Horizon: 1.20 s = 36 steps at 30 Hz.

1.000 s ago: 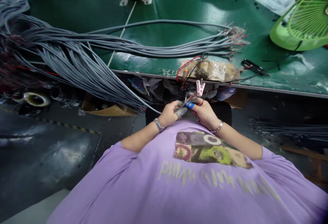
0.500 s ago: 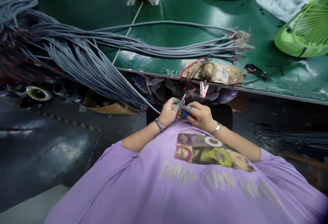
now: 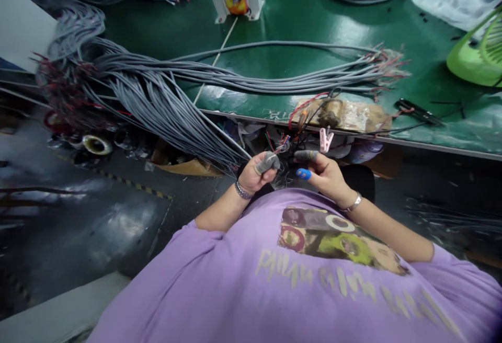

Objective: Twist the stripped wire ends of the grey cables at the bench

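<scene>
Left hand [image 3: 259, 171] pinches the grey cable [image 3: 235, 147]; right hand [image 3: 327, 175] open just beside it.
Stripped wire ends [image 3: 281, 146] point right, between both hands; the right hand's fingers [image 3: 303, 174] are spread, holding nothing. The cable runs far-left into the cable bundle [image 3: 164, 102] draped off the desk [image 3: 298, 13]. A pink clip [image 3: 324, 139] hangs just beyond.

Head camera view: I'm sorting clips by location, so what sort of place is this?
Most likely a cable-assembly workshop: bundles of grey cables with stripped coloured ends lie across a green workbench, and the left hand pinches one cable's bared wires, near the right hand.
</scene>
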Available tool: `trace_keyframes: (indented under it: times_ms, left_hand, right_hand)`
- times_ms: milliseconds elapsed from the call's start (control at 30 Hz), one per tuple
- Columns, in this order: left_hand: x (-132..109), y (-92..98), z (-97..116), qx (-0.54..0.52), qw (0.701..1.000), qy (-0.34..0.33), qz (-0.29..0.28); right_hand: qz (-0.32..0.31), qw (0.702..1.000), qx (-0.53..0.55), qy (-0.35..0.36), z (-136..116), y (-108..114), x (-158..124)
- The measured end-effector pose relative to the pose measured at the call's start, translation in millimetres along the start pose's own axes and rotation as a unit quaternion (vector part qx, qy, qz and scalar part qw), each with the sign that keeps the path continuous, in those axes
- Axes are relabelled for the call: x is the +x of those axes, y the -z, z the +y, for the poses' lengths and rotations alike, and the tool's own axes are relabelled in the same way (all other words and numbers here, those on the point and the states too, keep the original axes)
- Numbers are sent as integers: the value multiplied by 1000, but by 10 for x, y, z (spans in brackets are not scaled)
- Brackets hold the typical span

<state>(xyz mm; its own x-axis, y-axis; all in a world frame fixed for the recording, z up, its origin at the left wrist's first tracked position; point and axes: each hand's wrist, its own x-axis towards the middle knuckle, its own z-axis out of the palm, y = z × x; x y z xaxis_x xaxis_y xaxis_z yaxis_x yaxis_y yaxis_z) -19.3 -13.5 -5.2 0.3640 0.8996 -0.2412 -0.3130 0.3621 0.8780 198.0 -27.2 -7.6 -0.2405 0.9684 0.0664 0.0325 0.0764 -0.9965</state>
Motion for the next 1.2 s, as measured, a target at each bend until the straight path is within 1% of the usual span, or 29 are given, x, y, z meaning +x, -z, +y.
trace_keyframes:
  times_ms: [67, 133, 200, 300, 333, 367, 400, 467, 533, 600, 633, 700, 800, 867, 933, 967, 1000, 1100, 1200]
  left_hand:
    - [-45, 9, 9, 7, 1000, 8, -6]
    - [-73, 8, -6, 15, 1000, 17, -12]
    - [-89, 4, -29, 16, 999, 26, -13]
    - [-97, 11, -58, 7, 999, 35, -15]
    - [-98, 19, -66, 4, 999, 35, -18]
    - [-97, 30, -75, 2, 999, 36, -23]
    - [-94, 44, -84, 3, 999, 37, -31]
    - [-83, 72, -96, 18, 997, 43, -58]
    - [-61, 84, -84, 49, 994, 50, -86]
    - [-30, 63, -27, 95, 987, 52, -120]
    - [-13, 39, 19, 125, 981, 51, -141]
    - [25, -29, 131, 201, 960, 40, -192]
    - [83, -133, 283, 310, 915, 8, -260]
    - [120, -174, 333, 352, 889, -16, -293]
    - [155, -186, 344, 375, 874, -54, -306]
    - [172, -184, 343, 380, 870, -85, -302]
    - [189, -180, 341, 382, 868, -120, -293]
    - [240, -176, 355, 370, 868, -216, -251]
    - [289, -203, 392, 356, 876, -258, -197]
  right_hand:
    - [-37, 998, 28, -32, -70, -82, 72]
    - [-67, 996, 38, -34, -139, -174, 142]
    - [-67, 997, 34, 3, -186, -249, 195]
    - [-53, 995, 10, 84, -205, -302, 227]
    - [-53, 994, 7, 100, -201, -306, 225]
    - [-59, 993, 13, 100, -194, -307, 217]
    - [-68, 994, 32, 83, -184, -308, 204]
    - [-87, 990, 115, 7, -158, -310, 172]
    - [-106, 967, 215, -92, -133, -311, 139]
    - [-114, 936, 290, -165, -113, -302, 115]
    - [-112, 926, 309, -187, -101, -291, 107]
    - [-98, 920, 313, -215, -60, -257, 99]
    - [-57, 930, 260, -255, 76, -175, 107]
    - [7, 937, 216, -275, 199, -95, 115]
    - [81, 939, 185, -280, 307, 11, 109]
    - [102, 939, 176, -278, 344, 71, 97]
    - [109, 940, 173, -275, 368, 134, 80]
    - [97, 945, 183, -253, 378, 300, 6]
    - [84, 946, 208, -232, 351, 397, -40]
